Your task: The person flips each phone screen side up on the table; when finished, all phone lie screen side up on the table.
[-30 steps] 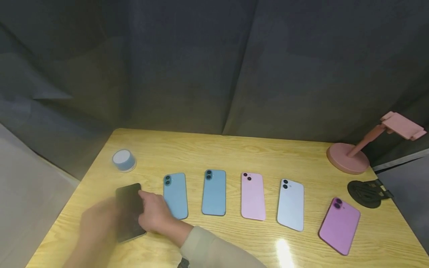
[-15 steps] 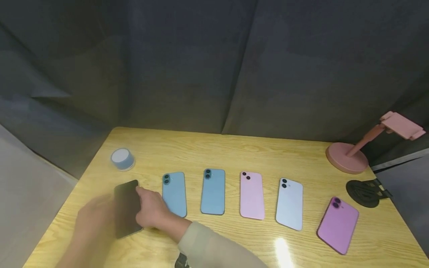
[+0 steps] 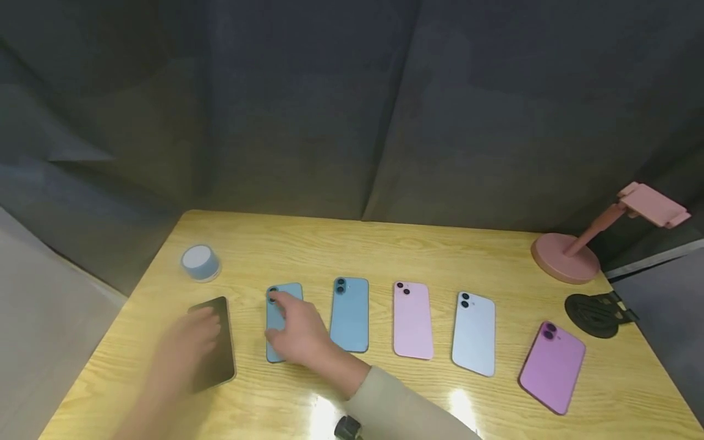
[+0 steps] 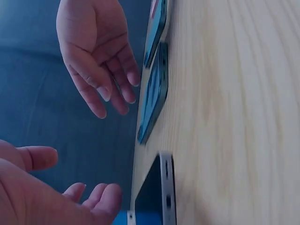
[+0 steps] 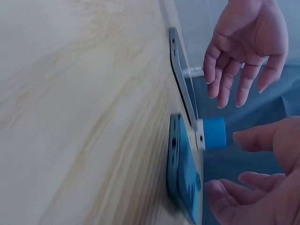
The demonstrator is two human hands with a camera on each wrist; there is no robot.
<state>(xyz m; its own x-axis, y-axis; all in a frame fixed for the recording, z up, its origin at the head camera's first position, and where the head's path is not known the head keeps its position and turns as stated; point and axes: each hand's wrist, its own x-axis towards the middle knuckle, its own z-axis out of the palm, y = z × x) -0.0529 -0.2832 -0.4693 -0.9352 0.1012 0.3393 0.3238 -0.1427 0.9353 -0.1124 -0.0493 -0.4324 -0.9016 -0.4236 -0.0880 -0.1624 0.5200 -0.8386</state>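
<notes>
A dark-faced phone (image 3: pixel 221 360) lies flat at the left of the table. My left hand (image 3: pixel 184 348), blurred in the head view, is over its left part. In the left wrist view that hand (image 4: pixel 51 199) has loosely bent fingers, apart from the phone (image 4: pixel 151 197). My right hand (image 3: pixel 301 333) hovers over the leftmost blue phone (image 3: pixel 293 290), covering much of it. Thumb and fingers of the right hand (image 5: pixel 262 183) are spread in the right wrist view, with a gap to the blue phone (image 5: pixel 186 176). Neither hand holds anything.
Rightward lie a second blue phone (image 3: pixel 350 315), a pink phone (image 3: pixel 413 321), a white phone (image 3: pixel 474 333) and a purple phone (image 3: pixel 552 368). A blue-and-white cylinder (image 3: pixel 200 263) stands back left. At right are a pink phone stand (image 3: pixel 566 258) and a black round holder (image 3: pixel 593 315).
My right hand has let go of the dark-faced phone's right edge and moved right, over the leftmost blue phone. My left hand has shifted right, over the dark-faced phone.
</notes>
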